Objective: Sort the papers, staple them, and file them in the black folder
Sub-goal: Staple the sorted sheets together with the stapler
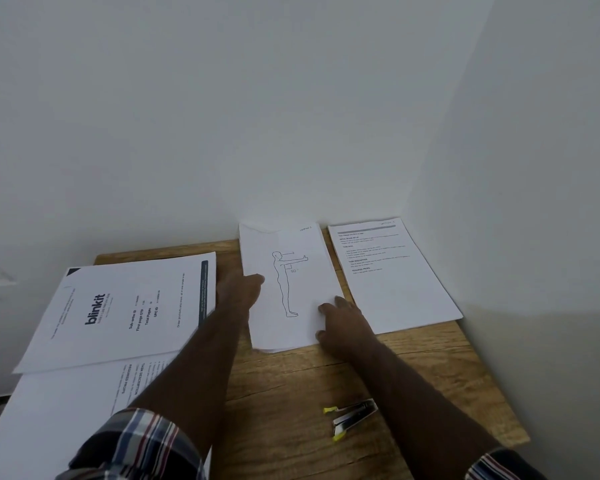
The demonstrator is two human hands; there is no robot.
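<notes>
From my head view, the stack of papers (pixel 290 289) topped by a figure drawing lies at the desk's (pixel 291 386) back edge. My left hand (pixel 238 289) has its thumb on the stack's left edge, and I cannot tell whether it grips. My right hand (pixel 340 320) rests flat, fingers spread, on its near right corner. The stapler (pixel 355 415) lies near the front edge.

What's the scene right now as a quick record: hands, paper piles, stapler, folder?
left hand: at left edge of figure-drawing pile, thumb on top; grip unclear
right hand: fingers resting on same pile's lower right edge
blinkit sheet: left, atop other pages
text sheet: right, by wall
stapler: lying near table front, untouched
black folder: not in view
</notes>
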